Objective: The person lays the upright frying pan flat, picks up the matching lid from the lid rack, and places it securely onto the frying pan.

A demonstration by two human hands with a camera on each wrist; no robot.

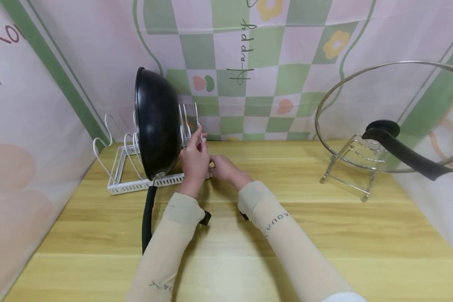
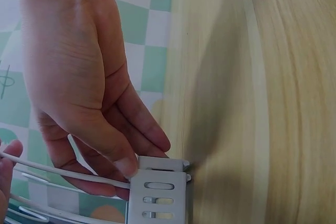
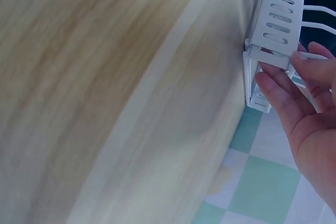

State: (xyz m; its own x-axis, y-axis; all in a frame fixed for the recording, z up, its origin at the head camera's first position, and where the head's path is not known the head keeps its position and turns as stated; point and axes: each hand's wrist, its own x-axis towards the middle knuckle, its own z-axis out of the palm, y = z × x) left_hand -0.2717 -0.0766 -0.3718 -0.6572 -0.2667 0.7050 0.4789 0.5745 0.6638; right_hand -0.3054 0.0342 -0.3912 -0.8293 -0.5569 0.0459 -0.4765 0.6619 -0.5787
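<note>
A white pan rack [image 1: 129,187] with wire loops stands on the table at the left. A black wok [image 1: 157,121] stands on edge among its loops, its black handle [image 1: 148,220] pointing down toward me. My left hand [image 1: 194,164] pinches the rightmost upright wire loop; only its fingertips [image 2: 5,174] show in the left wrist view. Low at the rack's right end, my right hand [image 1: 226,170] grips the slotted end piece [image 2: 160,198], with the thumb on its face. In the right wrist view, the right hand [image 3: 315,111] holds that same corner.
At the right, a glass lid [image 1: 321,105] with a black handle [image 1: 407,151] leans on a small metal stand [image 1: 349,161]. A patterned cloth [image 1: 264,88] hangs behind the wooden table [image 1: 324,235].
</note>
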